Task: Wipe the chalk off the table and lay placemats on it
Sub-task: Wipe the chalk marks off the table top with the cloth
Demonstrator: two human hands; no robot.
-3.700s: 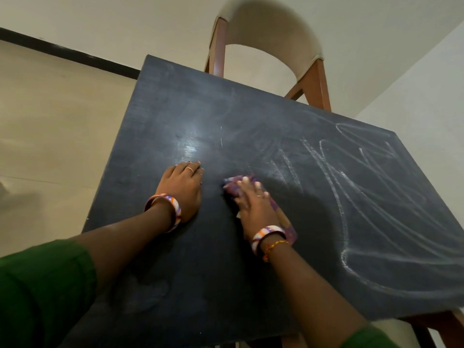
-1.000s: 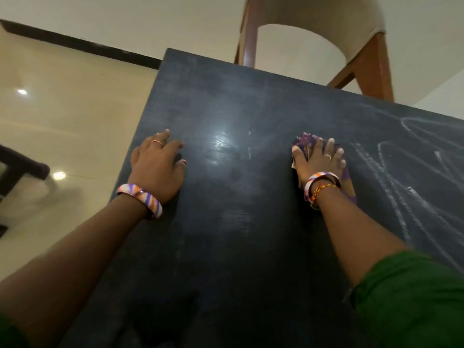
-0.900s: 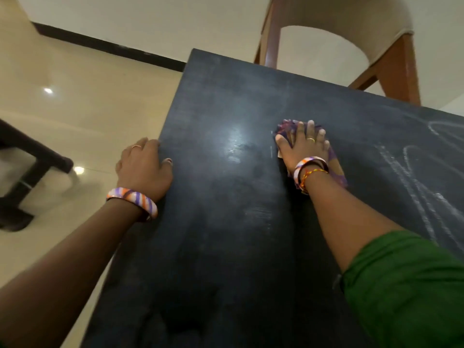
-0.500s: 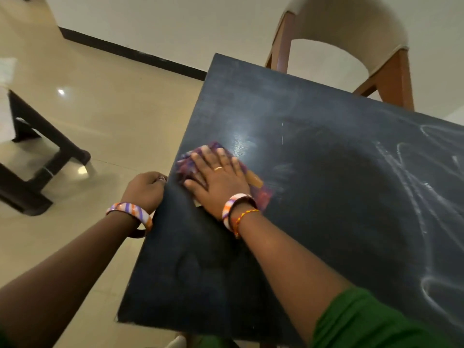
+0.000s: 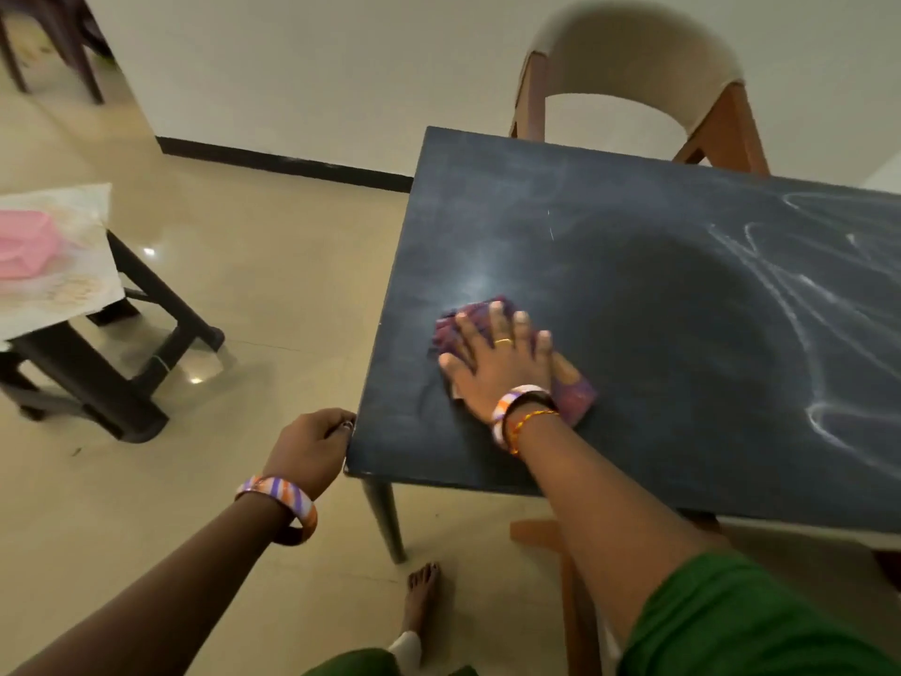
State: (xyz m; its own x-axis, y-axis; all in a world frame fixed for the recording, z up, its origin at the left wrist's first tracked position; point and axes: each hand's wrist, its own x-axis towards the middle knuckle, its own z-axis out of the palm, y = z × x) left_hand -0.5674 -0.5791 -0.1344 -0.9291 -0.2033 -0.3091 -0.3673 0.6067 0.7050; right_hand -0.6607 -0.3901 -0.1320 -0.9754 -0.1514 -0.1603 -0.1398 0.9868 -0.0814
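The dark table [image 5: 634,304] fills the right half of the view. White chalk scribbles [image 5: 799,304] cover its right part; the left part looks smeared and mostly wiped. My right hand [image 5: 497,358] lies flat with straight fingers on a purple patterned cloth [image 5: 575,392], pressing it onto the table near the left edge. My left hand [image 5: 312,446] is off the tabletop and curls against the table's left edge near the front corner.
A beige chair with wooden legs [image 5: 634,70] stands behind the table. At the left a low dark stool [image 5: 97,363] carries a pale mat [image 5: 63,265] and a pink object [image 5: 24,241]. A bare foot [image 5: 424,597] is on the tiled floor by the table leg.
My right hand swept the cloth from mid-table toward the left edge and front. My left hand slid off the tabletop to its left edge. The view pulled back and turned left.
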